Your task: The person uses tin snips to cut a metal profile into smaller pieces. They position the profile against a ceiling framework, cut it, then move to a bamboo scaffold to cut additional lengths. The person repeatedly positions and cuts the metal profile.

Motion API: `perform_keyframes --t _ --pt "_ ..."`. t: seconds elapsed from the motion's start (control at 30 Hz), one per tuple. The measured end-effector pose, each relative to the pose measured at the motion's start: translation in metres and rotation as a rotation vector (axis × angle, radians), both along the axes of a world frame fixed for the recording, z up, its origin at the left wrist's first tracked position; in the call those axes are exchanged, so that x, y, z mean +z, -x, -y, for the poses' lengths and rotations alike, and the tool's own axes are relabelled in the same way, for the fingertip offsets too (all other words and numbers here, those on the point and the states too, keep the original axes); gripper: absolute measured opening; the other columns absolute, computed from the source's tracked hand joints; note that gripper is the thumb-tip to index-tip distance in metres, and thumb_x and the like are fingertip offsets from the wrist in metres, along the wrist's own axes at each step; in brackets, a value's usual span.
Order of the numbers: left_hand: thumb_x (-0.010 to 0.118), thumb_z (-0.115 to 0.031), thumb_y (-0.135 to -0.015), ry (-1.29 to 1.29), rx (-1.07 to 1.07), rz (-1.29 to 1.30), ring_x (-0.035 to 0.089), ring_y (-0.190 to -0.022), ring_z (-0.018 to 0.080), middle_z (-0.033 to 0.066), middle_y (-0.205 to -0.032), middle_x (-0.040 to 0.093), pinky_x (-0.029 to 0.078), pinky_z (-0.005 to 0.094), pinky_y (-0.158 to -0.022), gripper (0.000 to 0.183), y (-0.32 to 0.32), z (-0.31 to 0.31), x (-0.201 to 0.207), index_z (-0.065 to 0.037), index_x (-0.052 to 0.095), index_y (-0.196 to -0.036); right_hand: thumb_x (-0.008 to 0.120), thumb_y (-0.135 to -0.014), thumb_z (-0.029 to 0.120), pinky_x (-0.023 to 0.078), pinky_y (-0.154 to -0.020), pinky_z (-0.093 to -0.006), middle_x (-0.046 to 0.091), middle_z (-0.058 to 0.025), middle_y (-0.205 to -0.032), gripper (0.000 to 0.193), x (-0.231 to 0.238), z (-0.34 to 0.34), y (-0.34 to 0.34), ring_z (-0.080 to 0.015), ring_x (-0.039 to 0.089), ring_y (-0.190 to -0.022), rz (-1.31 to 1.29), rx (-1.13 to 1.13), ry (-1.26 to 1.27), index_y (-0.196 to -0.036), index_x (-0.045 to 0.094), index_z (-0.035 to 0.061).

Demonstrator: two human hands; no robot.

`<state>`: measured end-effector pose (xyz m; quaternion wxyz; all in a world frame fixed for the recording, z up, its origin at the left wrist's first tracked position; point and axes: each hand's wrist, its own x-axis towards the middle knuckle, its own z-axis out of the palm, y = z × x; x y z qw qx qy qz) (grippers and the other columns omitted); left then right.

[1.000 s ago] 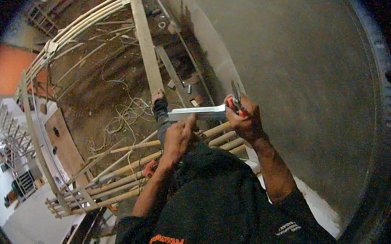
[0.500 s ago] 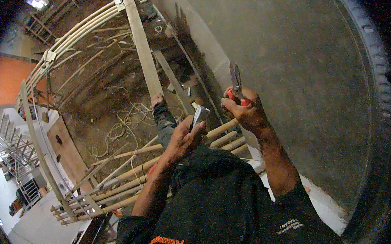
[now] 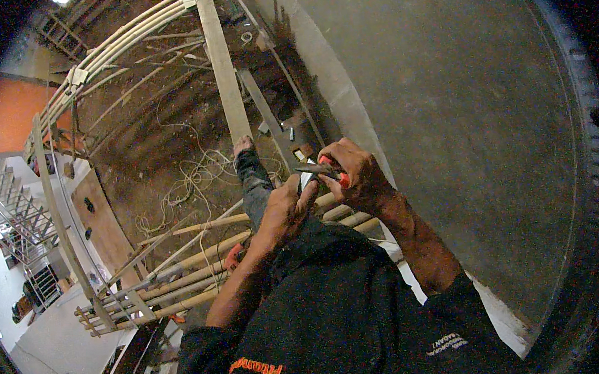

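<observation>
My left hand (image 3: 286,208) is closed on a short silver metal piece (image 3: 305,181) that looks folded like a channel. Its end sticks up past the thumb and fingers. My right hand (image 3: 359,171) grips a pair of red-handled snips (image 3: 344,181), with the dark jaws pointing left. Those jaws lie across the top of the metal piece, against or just over it. Whether they bite into it I cannot tell. Both hands meet in front of my chest, and the right fingers partly hide the handles.
A long narrow plank (image 3: 220,66) runs away from me, my bare foot (image 3: 244,145) on its near end. Bamboo poles (image 3: 187,286) cross below my arms, high over a brown floor with tangled cord (image 3: 196,182). A grey wall (image 3: 466,137) rises close on my right.
My right hand has moved left and swung the snips from pointing away to pointing left, bringing their jaws to the metal piece. The left hand keeps its hold and has barely shifted.
</observation>
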<state>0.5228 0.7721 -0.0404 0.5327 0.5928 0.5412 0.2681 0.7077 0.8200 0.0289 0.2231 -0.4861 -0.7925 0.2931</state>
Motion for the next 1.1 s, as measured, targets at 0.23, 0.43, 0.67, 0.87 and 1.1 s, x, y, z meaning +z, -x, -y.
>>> perform_keyframes --t 0.23,0.43,0.67,0.87,1.1 --pt "0.059 -0.035 -0.096 0.048 0.117 -0.045 0.061 -0.061 0.0330 0.0188 -0.071 0.062 0.044 0.0420 -0.054 0.033 -0.008 0.004 -0.006 -0.002 0.058 -0.094 0.065 -0.075 0.009 0.050 -0.070 -0.0436 0.057 -0.0183 -0.087 0.025 -0.008 0.003 0.002 -0.0404 0.060 -0.080 -0.008 0.000 -0.003 -0.099 0.057 0.0032" --pt "0.059 -0.037 -0.096 0.301 0.220 0.470 0.055 -0.056 0.0202 0.0124 -0.064 0.056 0.041 0.0353 -0.050 0.034 -0.009 0.007 -0.020 -0.004 0.058 -0.091 0.065 -0.080 0.019 0.048 -0.067 -0.0445 0.055 -0.0153 -0.084 0.025 -0.014 0.008 0.005 -0.0363 0.058 -0.080 -0.036 0.100 -0.189 -0.099 0.056 0.0050" --pt "0.056 -0.037 -0.098 0.010 0.145 0.044 0.054 -0.054 0.0238 0.0123 -0.063 0.057 0.042 0.0378 -0.051 0.035 -0.010 0.006 0.001 -0.004 0.056 -0.090 0.074 -0.075 0.030 0.048 -0.070 -0.0441 0.053 -0.0117 -0.085 0.041 -0.018 0.010 0.002 -0.0345 0.056 -0.080 -0.076 0.175 -0.389 -0.101 0.054 0.0060" --pt "0.059 -0.030 -0.094 0.057 0.043 -0.140 0.063 -0.070 0.0354 0.0222 -0.079 0.063 0.047 0.0437 -0.061 0.024 -0.012 -0.001 0.015 -0.007 0.053 -0.097 0.075 -0.075 0.018 0.050 -0.076 -0.0437 0.055 -0.0116 -0.090 0.037 -0.010 0.013 -0.003 -0.0340 0.058 -0.087 -0.141 0.218 -0.427 -0.103 0.053 0.0063" --pt "0.056 -0.035 -0.097 0.026 0.093 -0.086 0.062 -0.071 0.0449 0.0269 -0.076 0.061 0.046 0.0498 -0.060 0.035 -0.016 -0.001 0.026 -0.001 0.052 -0.090 0.075 -0.077 0.015 0.050 -0.078 -0.0429 0.057 -0.0096 -0.092 0.033 -0.006 0.017 -0.003 -0.0323 0.058 -0.088 -0.142 0.256 -0.462 -0.101 0.055 0.0069"
